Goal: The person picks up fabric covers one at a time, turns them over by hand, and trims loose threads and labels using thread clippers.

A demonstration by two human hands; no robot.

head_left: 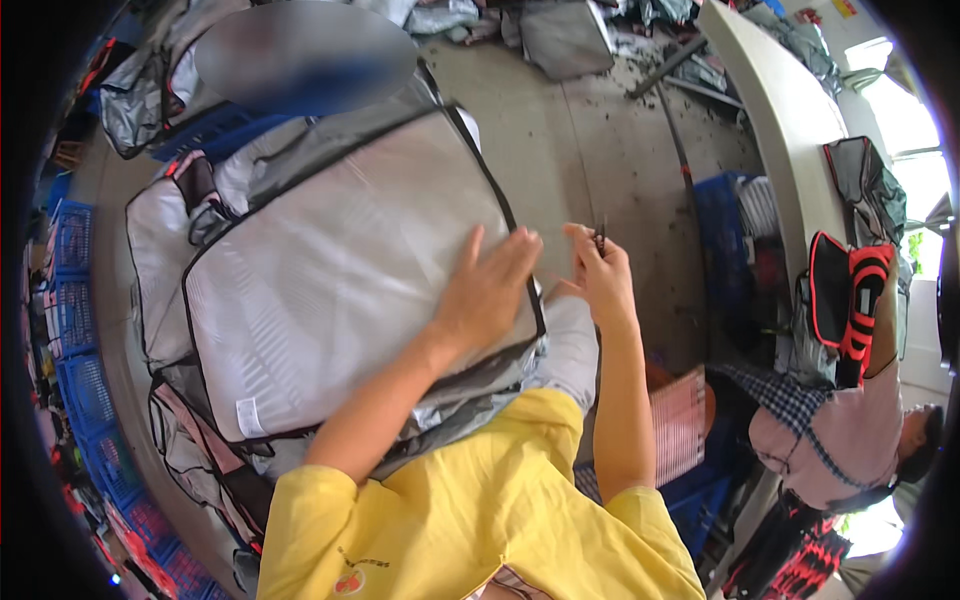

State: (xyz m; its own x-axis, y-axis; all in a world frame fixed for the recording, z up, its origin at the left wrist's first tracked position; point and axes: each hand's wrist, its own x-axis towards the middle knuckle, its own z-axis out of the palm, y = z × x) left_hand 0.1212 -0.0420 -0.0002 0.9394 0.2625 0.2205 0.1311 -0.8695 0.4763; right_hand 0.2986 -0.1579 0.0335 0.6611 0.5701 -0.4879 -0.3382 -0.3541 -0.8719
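Observation:
A large silvery-grey fabric panel (330, 270) with black edge binding lies spread over my lap, and a small white label (248, 418) shows at its lower left corner. My left hand (482, 290) rests palm down on the panel near its right edge, fingers stretched out. Just right of that edge, my right hand (608, 282) is closed around a small dark pair of scissors (600, 236), blades pointing away from me. More grey fabric (160, 270) with black trim is bunched under and beside the panel.
Blue plastic crates (88, 390) line the left side. Another person (300, 60), blurred, is across from me beside a blue crate. To the right, a person in pink (830, 440) handles a black-and-red bag piece (850, 290) at a long white table (770, 100). Scraps lie on the floor.

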